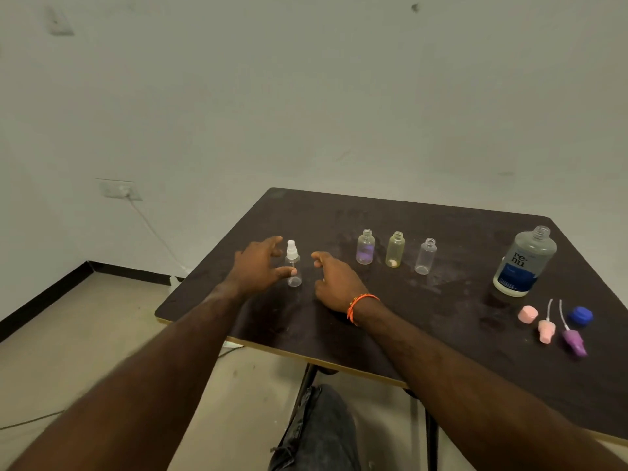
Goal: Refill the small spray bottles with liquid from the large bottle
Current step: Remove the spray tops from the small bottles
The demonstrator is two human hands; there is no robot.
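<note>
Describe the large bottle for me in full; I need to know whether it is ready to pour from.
The large bottle stands upright near the right far part of the dark table, apart from both hands. It looks like translucent greyish plastic, with a rounded shoulder and a threaded neck. The neck is open, with no cap on it. A label on its front reads "re-nu" in dark letters above a blue lower band. Nothing touches it but the table. A blue cap lies nearer the person. Its liquid level cannot be told.
</note>
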